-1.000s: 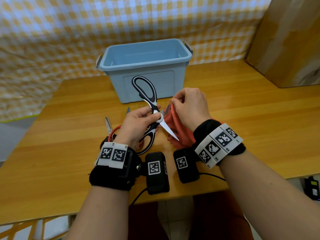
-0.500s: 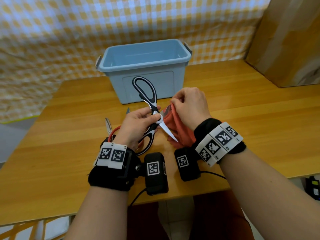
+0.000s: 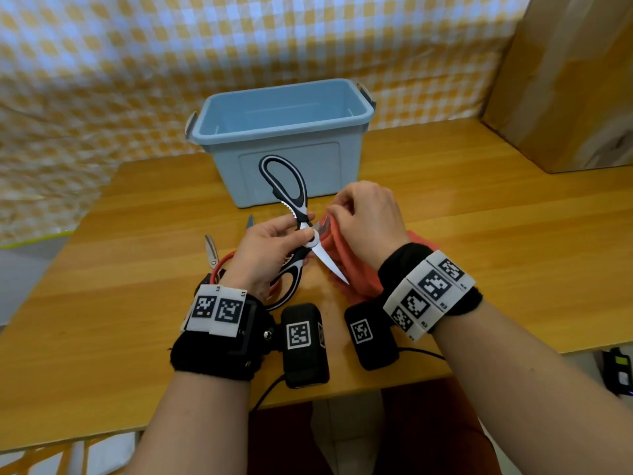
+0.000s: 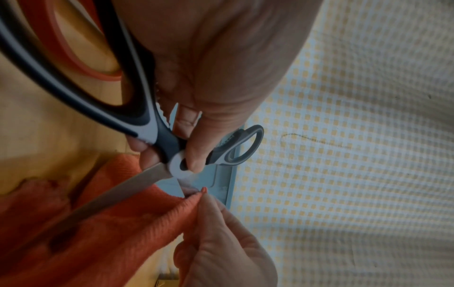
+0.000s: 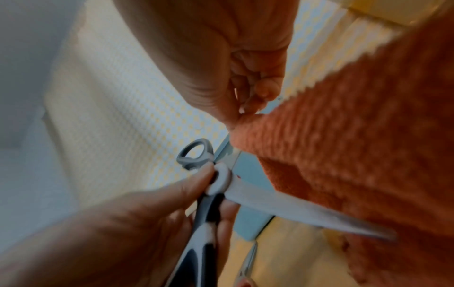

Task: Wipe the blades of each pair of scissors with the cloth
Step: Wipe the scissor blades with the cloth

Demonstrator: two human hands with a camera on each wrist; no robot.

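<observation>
My left hand (image 3: 274,248) pinches the black-and-white kitchen scissors (image 3: 291,197) at the pivot, with the blades spread wide. One handle loop points up toward the bin, and one blade (image 3: 330,265) points down toward me. My right hand (image 3: 366,221) pinches the orange cloth (image 3: 356,272) folded over the other blade near the pivot, so that blade is mostly hidden. In the left wrist view the thumb (image 4: 196,155) sits on the white pivot disc and the cloth (image 4: 110,223) hangs under the bare blade. A second pair of scissors (image 3: 219,260) with red handles lies on the table under my left hand.
A light blue plastic bin (image 3: 281,132) stands on the wooden table (image 3: 479,234) just behind the hands. A brown cardboard box (image 3: 565,80) is at the far right. A checked yellow-and-white cloth covers the wall behind.
The exposed blade tip has swung slightly nearer my left hand, and the right hand with the cloth has shifted a little along the covered blade. Both grips stay the same.
</observation>
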